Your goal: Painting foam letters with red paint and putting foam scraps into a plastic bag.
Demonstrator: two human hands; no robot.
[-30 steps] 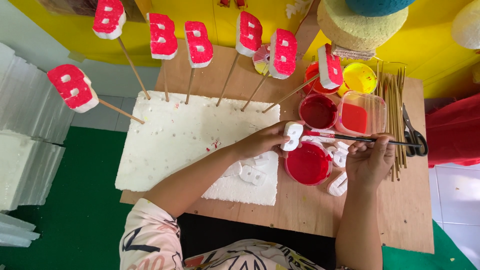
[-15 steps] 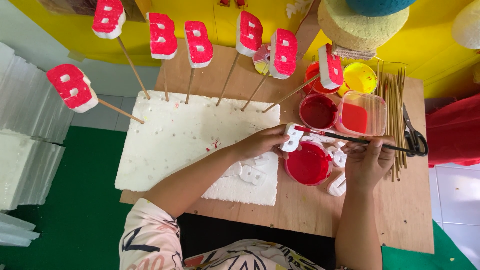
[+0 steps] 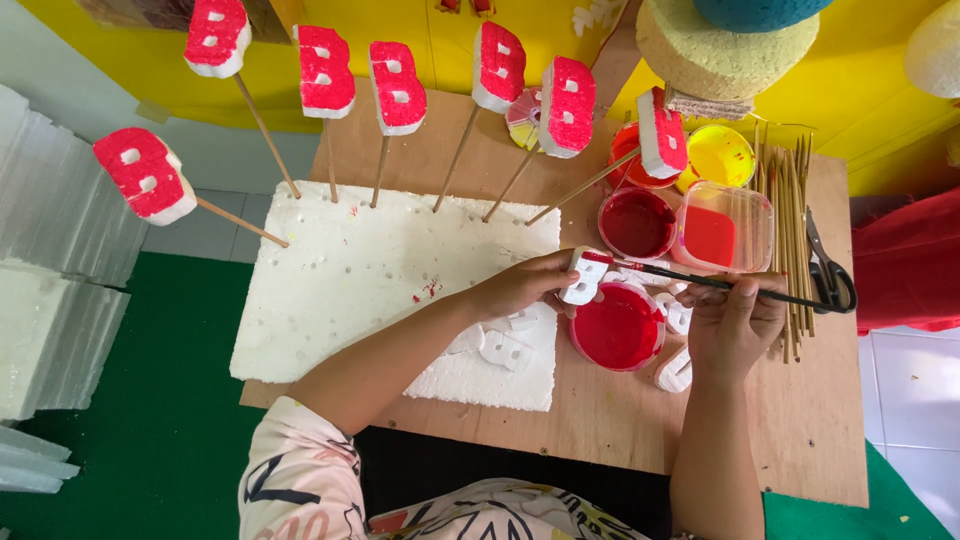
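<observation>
Above the red paint bowl (image 3: 618, 328), left hand (image 3: 525, 285) pinched a white foam letter (image 3: 584, 276), lowered slightly since a second earlier; right hand (image 3: 735, 325) gripped the paintbrush (image 3: 730, 288), tip touching its top edge. Painting apparently started.

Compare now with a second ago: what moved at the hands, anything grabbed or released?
Little. The left hand tilted the white foam letter slightly, and its top edge now shows red where the brush tip meets it. The right hand kept its grip on the brush. Nothing grabbed or released. The red paint bowl, the painted letters on sticks and the foam board stayed put.
</observation>
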